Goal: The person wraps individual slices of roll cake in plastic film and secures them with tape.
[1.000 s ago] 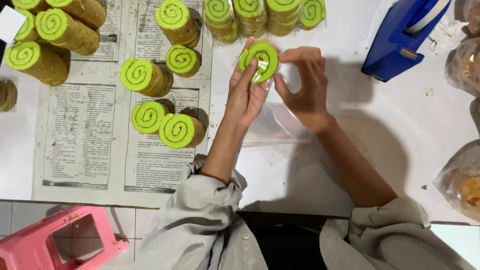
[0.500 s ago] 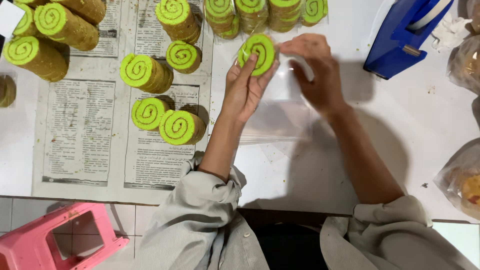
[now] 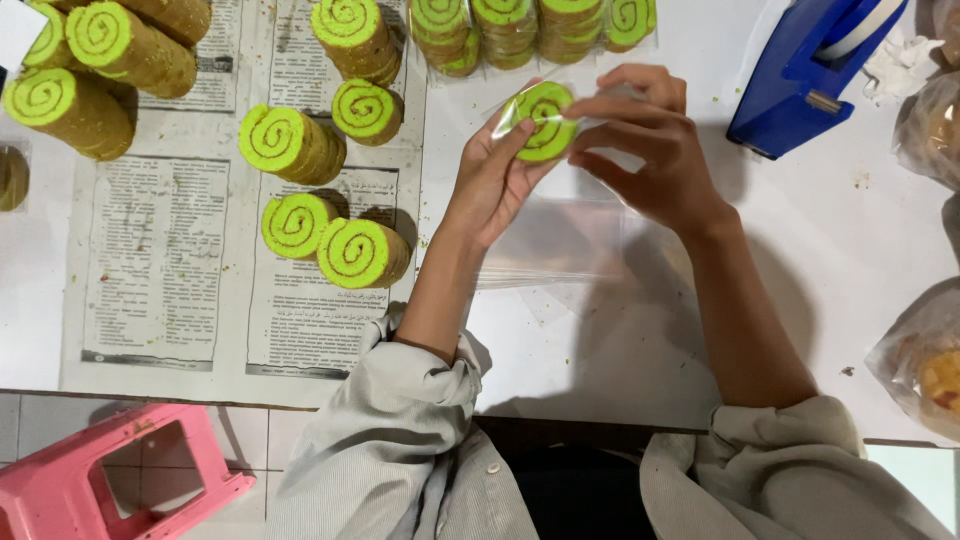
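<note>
Head view, green roll slice (image 3: 545, 120) in clear bag (image 3: 560, 240)

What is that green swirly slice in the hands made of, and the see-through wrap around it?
The green spiral slice looks like soft sponge cake, matte and crumbly, with a darker filling line; green crumbs dot the table. The clear wrap seems to be thin glossy plastic film: it shows glare and creases. The left hand and right hand pinch them.

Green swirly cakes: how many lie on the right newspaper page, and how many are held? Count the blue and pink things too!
Green swirl cake rolls on the right newspaper page: 5
Green swirl cake slice in left hand and right hand: 1
Blue plastic tape dispenser: 1
Pink plastic stool: 1
Total: 8
</note>
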